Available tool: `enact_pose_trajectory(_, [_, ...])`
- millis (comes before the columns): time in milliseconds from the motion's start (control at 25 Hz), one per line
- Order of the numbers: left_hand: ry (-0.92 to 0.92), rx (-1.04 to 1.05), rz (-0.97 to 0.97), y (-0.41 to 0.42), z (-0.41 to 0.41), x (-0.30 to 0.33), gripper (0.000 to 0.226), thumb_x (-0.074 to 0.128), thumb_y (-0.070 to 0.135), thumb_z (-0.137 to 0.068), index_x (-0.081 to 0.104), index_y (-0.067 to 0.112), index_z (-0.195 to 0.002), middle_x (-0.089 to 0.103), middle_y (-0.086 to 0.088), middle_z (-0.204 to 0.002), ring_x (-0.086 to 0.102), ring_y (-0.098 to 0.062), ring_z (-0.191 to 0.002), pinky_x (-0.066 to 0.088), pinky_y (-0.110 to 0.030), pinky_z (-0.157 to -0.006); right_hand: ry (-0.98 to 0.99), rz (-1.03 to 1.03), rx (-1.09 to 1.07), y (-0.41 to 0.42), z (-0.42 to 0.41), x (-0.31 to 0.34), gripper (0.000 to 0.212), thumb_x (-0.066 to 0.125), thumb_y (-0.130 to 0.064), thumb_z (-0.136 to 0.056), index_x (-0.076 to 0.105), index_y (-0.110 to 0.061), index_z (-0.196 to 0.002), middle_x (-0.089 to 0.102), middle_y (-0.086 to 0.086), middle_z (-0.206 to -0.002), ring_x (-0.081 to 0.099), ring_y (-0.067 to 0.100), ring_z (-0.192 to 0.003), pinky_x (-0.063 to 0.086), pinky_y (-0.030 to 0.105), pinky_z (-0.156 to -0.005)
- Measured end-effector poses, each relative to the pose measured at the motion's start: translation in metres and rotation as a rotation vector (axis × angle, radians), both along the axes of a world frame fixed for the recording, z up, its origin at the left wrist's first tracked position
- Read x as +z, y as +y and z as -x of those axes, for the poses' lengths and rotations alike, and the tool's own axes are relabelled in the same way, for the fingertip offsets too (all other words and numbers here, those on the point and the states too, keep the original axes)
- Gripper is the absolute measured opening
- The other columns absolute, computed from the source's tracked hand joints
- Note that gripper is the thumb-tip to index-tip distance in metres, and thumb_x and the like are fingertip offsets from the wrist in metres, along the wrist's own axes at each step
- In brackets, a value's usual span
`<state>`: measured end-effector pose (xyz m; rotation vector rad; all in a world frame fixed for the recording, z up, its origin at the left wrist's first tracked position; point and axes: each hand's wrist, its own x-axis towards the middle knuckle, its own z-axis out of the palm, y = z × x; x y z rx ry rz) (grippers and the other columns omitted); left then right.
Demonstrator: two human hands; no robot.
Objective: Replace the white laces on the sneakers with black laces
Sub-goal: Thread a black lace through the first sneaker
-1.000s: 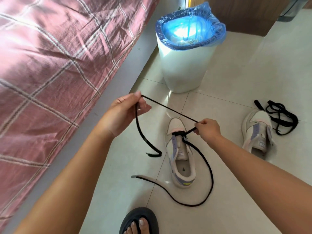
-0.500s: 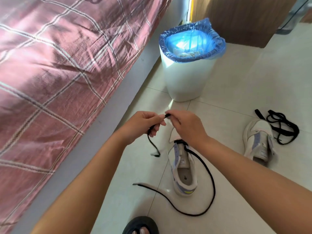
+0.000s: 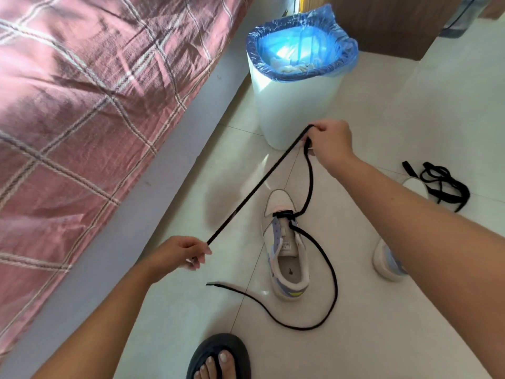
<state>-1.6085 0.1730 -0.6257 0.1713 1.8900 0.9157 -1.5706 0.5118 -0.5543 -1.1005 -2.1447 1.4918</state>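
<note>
I judge the job barely begun: my left hand (image 3: 177, 253) pinches one end and my right hand (image 3: 329, 143) grips the middle of the black flat lace (image 3: 257, 184), threaded only through the bottom eyelets of the white-and-lilac sneaker (image 3: 285, 247) on the tiled floor (image 3: 382, 324), while the second sneaker (image 3: 388, 263) beside my right arm sits unlaced near a spare bundle of black lace (image 3: 442, 184).

The floor (image 3: 396, 99) is pale glazed tile, glossy enough to throw soft reflections, with thin grout lines. The black lace (image 3: 257, 184) looks like matt woven cloth cord. The sneaker (image 3: 287, 247) has a smooth off-white upper that looks like leather or its imitation, with soft fabric lining inside. The bin (image 3: 295, 105) is smooth white plastic, lined with a thin, shiny, crinkled blue plastic bag (image 3: 344, 47). The bedspread (image 3: 82, 105) is wrinkled pink checked cloth with a slight sheen. The sandal (image 3: 218, 348) is matt black, rubbery. The cabinet (image 3: 382, 23) is brown wood grain.
</note>
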Motion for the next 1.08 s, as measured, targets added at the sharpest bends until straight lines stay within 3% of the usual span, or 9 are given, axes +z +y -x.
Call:
enact_pose_trajectory(120, [-0.025,-0.018,0.092,-0.009,-0.023,-0.02,0.023,0.055,0.024,-0.094,0.075,0.021,-0.085,0.069,0.011,-0.079,0.061,-0.009,-0.076,0.054,-0.026,-0.075,0.045,0.292,0.427,-0.066,0.018,0.014,0.017,0.056,-0.002,-0.084,0.069,-0.001,-0.096,0.066,0.007,-0.079,0.065,0.024,-0.074,0.056,0.037,-0.072])
enact_pose_trajectory(240, [-0.101,0.067,-0.039,0.025,-0.042,-0.026,0.02,0.056,0.025,-0.094,0.075,0.022,-0.089,0.06,0.017,-0.062,0.054,-0.001,-0.063,0.044,-0.02,-0.068,-0.091,0.25,0.881,-0.096,0.015,0.011,0.051,0.07,-0.016,-0.082,0.053,-0.017,-0.13,0.062,0.003,-0.115,0.06,0.012,-0.103,0.048,0.019,-0.084])
enact_pose_trajectory(320, [-0.174,0.23,-0.183,0.054,-0.052,-0.029,0.014,0.06,0.018,-0.09,0.073,0.012,-0.088,0.062,0.008,-0.063,0.053,-0.004,-0.059,0.042,-0.018,-0.058,-0.165,0.08,0.824,-0.08,0.001,-0.007,0.042,0.067,-0.014,-0.085,0.057,-0.015,-0.125,0.061,0.003,-0.12,0.056,0.013,-0.111,0.043,0.022,-0.093])
enact_pose_trajectory(400, [-0.128,0.384,-0.234,0.081,-0.057,-0.031,0.01,0.066,0.014,-0.086,0.071,0.006,-0.083,0.067,0.001,-0.068,0.057,-0.007,-0.059,0.043,-0.017,-0.051,-0.281,-0.131,0.643,-0.056,-0.024,-0.03,0.02,0.061,-0.013,-0.088,0.067,-0.011,-0.106,0.064,0.004,-0.11,0.058,0.019,-0.107,0.043,0.025,-0.089])
enact_pose_trajectory(480, [-0.049,0.508,-0.22,0.105,-0.057,-0.034,0.007,0.067,0.01,-0.085,0.069,0.008,-0.078,0.07,-0.003,-0.071,0.062,-0.009,-0.061,0.047,-0.017,-0.052,-0.442,-0.227,0.612,-0.042,-0.054,-0.055,0.015,0.058,-0.015,-0.088,0.071,-0.012,-0.096,0.064,0.006,-0.106,0.057,0.024,-0.105,0.043,0.026,-0.085])
enact_pose_trajectory(560, [0.023,0.569,-0.199,0.123,-0.055,-0.037,0.01,0.067,0.008,-0.084,0.066,0.009,-0.075,0.069,-0.003,-0.069,0.065,-0.01,-0.063,0.051,-0.018,-0.055,-0.545,-0.209,0.642,-0.046,-0.077,-0.076,0.016,0.059,-0.018,-0.088,0.073,-0.016,-0.095,0.055,0.007,-0.104,0.048,0.026,-0.109,0.039,0.026,-0.086])
enact_pose_trajectory(680, [0.117,0.564,-0.16,0.141,-0.057,-0.042,0.012,0.069,0.01,-0.083,0.063,0.01,-0.072,0.068,-0.004,-0.068,0.065,-0.012,-0.065,0.054,-0.022,-0.063,-0.533,-0.178,0.578,-0.06,-0.086,-0.093,0.016,0.058,-0.019,-0.089,0.071,-0.02,-0.099,0.04,0.003,-0.1,0.037,0.026,-0.112,0.037,0.028,-0.09])
enact_pose_trajectory(840, [0.188,0.562,-0.168,0.149,-0.056,-0.047,0.012,0.07,0.009,-0.081,0.061,0.01,-0.073,0.066,-0.007,-0.072,0.063,-0.018,-0.071,0.055,-0.03,-0.074,-0.521,-0.251,0.553,-0.068,-0.083,-0.1,0.017,0.059,-0.019,-0.088,0.069,-0.021,-0.101,0.042,0.005,-0.105,0.036,0.026,-0.11,0.042,0.038,-0.091])
enact_pose_trajectory(1080, [0.238,0.486,-0.118,0.144,-0.058,-0.053,0.016,0.073,0.018,-0.08,0.063,0.015,-0.069,0.064,0.001,-0.067,0.059,-0.011,-0.065,0.05,-0.026,-0.065,-0.476,-0.23,0.445,-0.077,-0.083,-0.106,0.012,0.06,-0.023,-0.089,0.068,-0.02,-0.097,0.035,0.001,-0.099,0.035,0.024,-0.107,0.041,0.034,-0.086])
